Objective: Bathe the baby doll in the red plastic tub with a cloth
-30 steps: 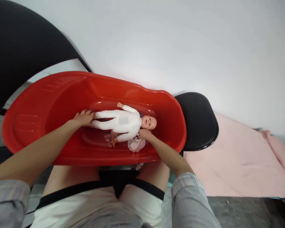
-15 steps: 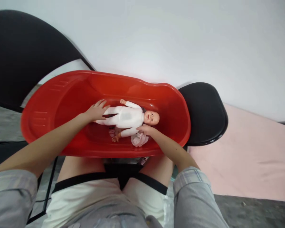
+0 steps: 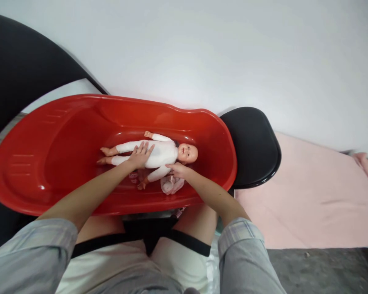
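Note:
A bald baby doll [image 3: 161,153] in white clothing lies on its back inside a red baby bath [image 3: 70,143], its head to the right and bare feet to the left. My left hand [image 3: 141,156] rests on the doll's hip and lower belly with fingers spread. At the doll's near shoulder, my right hand [image 3: 178,170] touches the upper arm with fingers stretched out to the left. A crumpled pale pink cloth item [image 3: 171,185] lies just below that hand. Beside the doll's near hand is a small pink thing [image 3: 133,177], too partly hidden to name.
A black seat [image 3: 253,147] stands against the bath's right end. Beyond it spreads a pink sheet [image 3: 313,196]. A large black rounded panel [image 3: 24,61] is at the upper left, and a white wall [image 3: 221,49] runs behind. My legs are under the bath's near rim.
My left hand has moved right, from the doll's lower legs to its hip, uncovering the feet. My right hand has shifted slightly along the near shoulder. The view has turned a little rightward.

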Tool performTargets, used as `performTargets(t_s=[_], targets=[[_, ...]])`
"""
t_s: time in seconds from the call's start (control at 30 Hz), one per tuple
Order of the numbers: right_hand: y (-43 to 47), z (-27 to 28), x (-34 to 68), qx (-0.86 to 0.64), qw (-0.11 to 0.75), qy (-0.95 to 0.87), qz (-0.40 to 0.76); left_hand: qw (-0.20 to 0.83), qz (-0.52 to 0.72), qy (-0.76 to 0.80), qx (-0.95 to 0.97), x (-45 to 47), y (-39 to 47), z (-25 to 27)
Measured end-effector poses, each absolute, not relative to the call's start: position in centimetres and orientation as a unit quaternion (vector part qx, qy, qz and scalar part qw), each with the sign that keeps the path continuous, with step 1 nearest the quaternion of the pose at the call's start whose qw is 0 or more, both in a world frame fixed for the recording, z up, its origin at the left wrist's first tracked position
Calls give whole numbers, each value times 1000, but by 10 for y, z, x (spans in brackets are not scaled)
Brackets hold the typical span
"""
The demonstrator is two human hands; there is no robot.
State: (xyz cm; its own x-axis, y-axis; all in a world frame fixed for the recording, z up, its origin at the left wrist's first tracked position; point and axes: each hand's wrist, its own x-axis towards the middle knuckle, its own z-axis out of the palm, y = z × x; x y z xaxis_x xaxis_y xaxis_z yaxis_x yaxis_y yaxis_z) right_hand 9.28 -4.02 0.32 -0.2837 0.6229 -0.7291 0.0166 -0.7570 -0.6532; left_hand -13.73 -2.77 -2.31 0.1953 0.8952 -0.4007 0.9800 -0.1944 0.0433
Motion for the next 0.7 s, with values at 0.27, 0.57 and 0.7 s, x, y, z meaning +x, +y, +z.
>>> performTargets(t_s=[0.27, 0.57, 0.7], targets=[[-39, 2, 89, -565, 207, -283, 747, 135, -103, 639, 750, -137, -21, -28], [-31, 0, 86, -517, 242, -272, 775, 153, -52, 655, 738, -143, -7, -27], [-34, 22, 81, -521, 257, -259, 772, 179, 9, 641, 746, -145, -7, -17]])
